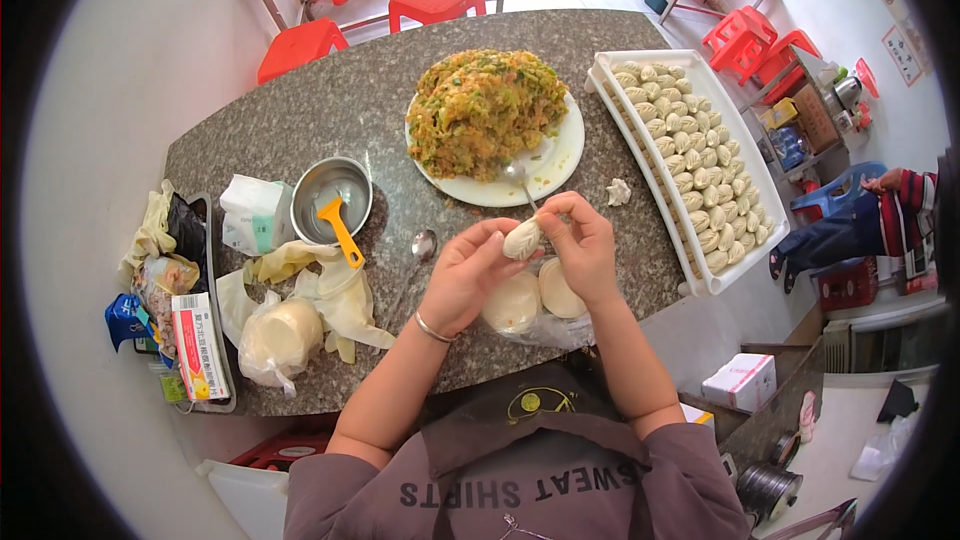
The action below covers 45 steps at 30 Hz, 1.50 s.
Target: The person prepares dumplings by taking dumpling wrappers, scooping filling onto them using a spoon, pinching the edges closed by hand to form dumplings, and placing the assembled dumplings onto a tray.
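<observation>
A leaf-shaped pleated dumpling [522,240] is held up between both hands. My left hand [474,264] supports its left side, thumb and fingers around it. My right hand [581,244] pinches its upper right tip. Beneath the hands, two stacks of round dough wrappers [511,301] lie on clear plastic at the table's near edge. Beyond them stands a white plate [564,165] heaped with chopped vegetable filling [487,109]. A metal spoon [516,171] rests on the plate, its handle running down behind my right hand. To the right, a white plastic tray [615,120] holds many rows of pleated dumplings [694,165].
On the left of the granite table [247,127] are a steel bowl [307,187] with an orange-handled peeler [341,229], tissues [255,214], a spoon [424,244], bagged wrappers [281,334] and a cluttered tray [217,300]. A dough scrap [618,192] lies near the dumpling tray. A person [862,217] sits at right.
</observation>
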Available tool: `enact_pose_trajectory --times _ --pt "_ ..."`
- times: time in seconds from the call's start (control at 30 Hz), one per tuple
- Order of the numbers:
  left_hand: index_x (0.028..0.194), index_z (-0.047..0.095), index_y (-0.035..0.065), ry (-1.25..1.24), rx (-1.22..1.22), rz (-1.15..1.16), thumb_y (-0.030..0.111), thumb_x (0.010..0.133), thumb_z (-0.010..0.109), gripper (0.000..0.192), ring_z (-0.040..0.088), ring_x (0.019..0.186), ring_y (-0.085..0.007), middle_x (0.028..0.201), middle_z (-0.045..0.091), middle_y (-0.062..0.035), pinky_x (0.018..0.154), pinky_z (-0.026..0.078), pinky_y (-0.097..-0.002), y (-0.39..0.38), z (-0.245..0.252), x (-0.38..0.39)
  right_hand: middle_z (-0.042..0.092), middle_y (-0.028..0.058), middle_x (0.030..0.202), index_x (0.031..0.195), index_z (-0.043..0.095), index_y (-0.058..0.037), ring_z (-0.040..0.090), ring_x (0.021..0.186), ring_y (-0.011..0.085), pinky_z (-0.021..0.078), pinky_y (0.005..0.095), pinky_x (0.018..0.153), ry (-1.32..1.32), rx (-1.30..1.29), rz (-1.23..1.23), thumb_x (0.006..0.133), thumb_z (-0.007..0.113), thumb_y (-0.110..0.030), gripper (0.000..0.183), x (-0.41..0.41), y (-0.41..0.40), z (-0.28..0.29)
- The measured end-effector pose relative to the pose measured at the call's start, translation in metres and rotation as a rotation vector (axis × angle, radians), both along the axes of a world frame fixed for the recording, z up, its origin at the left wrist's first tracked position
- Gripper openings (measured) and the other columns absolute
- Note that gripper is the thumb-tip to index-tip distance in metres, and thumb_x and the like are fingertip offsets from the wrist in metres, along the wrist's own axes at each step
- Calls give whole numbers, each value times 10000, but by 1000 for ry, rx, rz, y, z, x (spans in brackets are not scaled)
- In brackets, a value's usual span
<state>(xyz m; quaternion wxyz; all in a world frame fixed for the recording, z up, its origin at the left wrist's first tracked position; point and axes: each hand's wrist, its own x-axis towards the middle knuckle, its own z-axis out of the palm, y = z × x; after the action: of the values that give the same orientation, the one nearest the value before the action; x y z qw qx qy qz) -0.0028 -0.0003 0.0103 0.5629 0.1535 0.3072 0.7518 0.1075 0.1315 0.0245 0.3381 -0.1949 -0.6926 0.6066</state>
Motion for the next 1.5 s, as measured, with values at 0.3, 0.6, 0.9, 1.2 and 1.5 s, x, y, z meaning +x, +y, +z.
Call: enact_pose_trajectory --times 0.3,0.6,0.9,1.2,1.5 --pt "1263 521 3 -123 -36 -108 242 1019 492 342 647 1057 -234 1176 625 -108 877 537 -289 -3 -6 -7 656 86 952 924 703 10 607 883 144 478 260 791 84 6 198 826 669 38 107 7 21 -11" --pt "1373 400 47 162 -135 -87 292 1025 469 431 665 1019 -230 1177 627 -141 853 560 -314 4 1 3 655 116 1032 1081 658 -83 606 996 329 467 417 895 -252 697 480 712 814 -218 422 16 26 40" --pt "1383 366 54 12 -100 -69 327 1025 445 457 666 986 -271 1171 620 -196 850 564 -343 1 4 -1 699 124 931 1046 697 -33 670 826 223 528 337 735 -440 665 -391 713 805 -229 401 38 279 73" --pt "1322 453 68 -42 -133 -59 259 995 523 386 637 1037 -240 1139 649 -136 865 539 -363 -1 -2 -4 711 152 1033 1169 689 -116 674 884 220 525 327 787 -1018 651 -262 809 717 -171 366 49 398 26" --pt "1292 471 58 -45 -112 -63 253 1003 505 350 637 1027 -218 1132 648 -114 872 535 -353 -9 -1 0 692 137 1134 1165 697 -135 646 1044 233 485 319 920 -1000 367 -210 843 493 9 408 41 401 14"
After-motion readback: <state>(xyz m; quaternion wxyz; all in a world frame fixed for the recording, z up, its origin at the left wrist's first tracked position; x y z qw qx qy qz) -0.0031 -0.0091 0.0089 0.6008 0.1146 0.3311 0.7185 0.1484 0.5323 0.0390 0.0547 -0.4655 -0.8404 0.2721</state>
